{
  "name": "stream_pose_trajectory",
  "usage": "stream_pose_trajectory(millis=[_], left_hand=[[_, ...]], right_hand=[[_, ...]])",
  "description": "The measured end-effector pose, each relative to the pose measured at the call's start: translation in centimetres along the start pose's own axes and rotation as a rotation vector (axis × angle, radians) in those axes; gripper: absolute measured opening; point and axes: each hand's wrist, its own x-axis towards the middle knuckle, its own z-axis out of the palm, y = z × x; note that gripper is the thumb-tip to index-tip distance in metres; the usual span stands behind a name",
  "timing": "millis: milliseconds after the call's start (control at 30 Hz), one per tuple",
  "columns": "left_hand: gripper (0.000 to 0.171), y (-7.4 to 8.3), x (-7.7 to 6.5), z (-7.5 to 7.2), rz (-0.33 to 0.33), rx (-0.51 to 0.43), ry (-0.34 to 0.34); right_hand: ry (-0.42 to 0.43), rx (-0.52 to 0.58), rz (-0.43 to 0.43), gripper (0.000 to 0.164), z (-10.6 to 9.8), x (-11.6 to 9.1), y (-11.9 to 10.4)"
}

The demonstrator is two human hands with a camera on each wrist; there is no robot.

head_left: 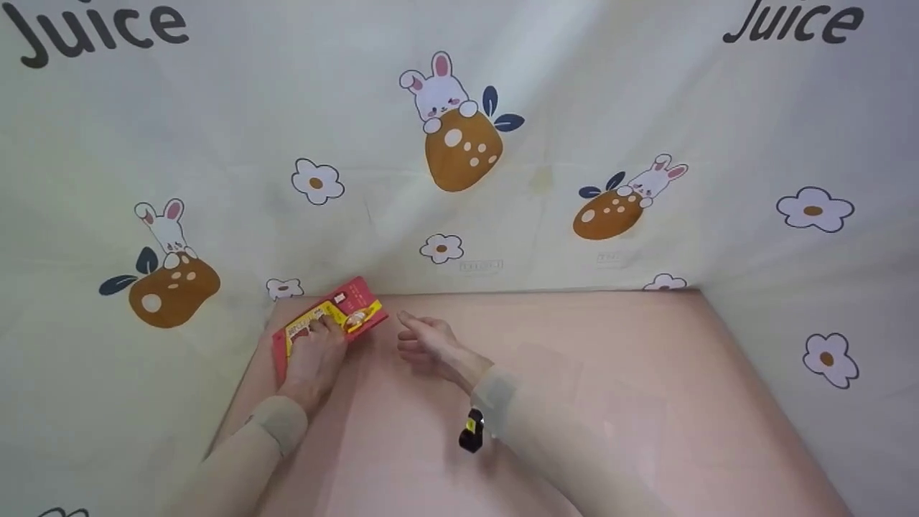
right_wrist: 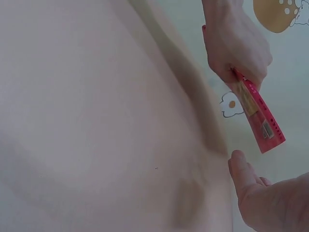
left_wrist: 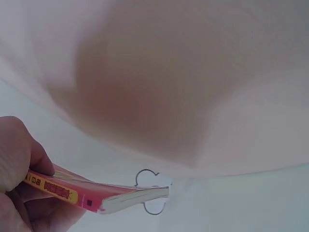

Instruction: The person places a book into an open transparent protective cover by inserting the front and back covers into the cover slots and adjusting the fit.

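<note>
A thin red-pink paperback book with a yellow panel on its cover is held up at the table's far left corner. My left hand grips it by the spine side, and some fingers lie over the cover. In the left wrist view, thumb and fingers pinch the book from both sides, with its yellow-labelled spine and page edges showing. My right hand is just right of the book, apart from it, with nothing in it. The right wrist view shows this hand with relaxed fingers below the book's end.
The pink tabletop reaches back to a pale cloth wall printed with rabbits, flowers and lettering. Similar cloth closes off the left and right sides. A small black device shows at my right wrist.
</note>
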Motion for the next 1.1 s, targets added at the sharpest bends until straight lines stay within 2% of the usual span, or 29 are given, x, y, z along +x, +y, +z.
stream_pose_trajectory(millis=[167,467,633,833,967,1100], left_hand=[[0.074,0.6,-0.4,-0.7,0.036,0.023,0.024],[0.075,1.6,-0.7,-2.1,0.1,-0.012,0.099],[0.076,2.2,-0.7,-2.7,0.144,-0.03,0.097],[0.077,2.6,-0.9,-2.9,0.19,-0.025,0.13],[0.078,2.7,-1.2,-2.8,0.211,-0.028,0.15],[0.08,2.8,-1.4,-2.8,0.206,-0.029,0.151]], right_hand=[[0.015,0.004,0.0,0.089,0.2,0.2,-0.2],[-0.006,0.007,-0.043,0.06,-0.2,0.7,-1.0],[0.042,0.053,-0.058,0.056,0.1,1.1,-1.3],[0.057,0.091,-0.026,0.056,0.3,0.9,-1.5],[0.075,0.071,-0.003,0.051,0.3,0.8,-1.8],[0.1,0.032,-0.016,0.045,0.3,0.5,-2.0]])
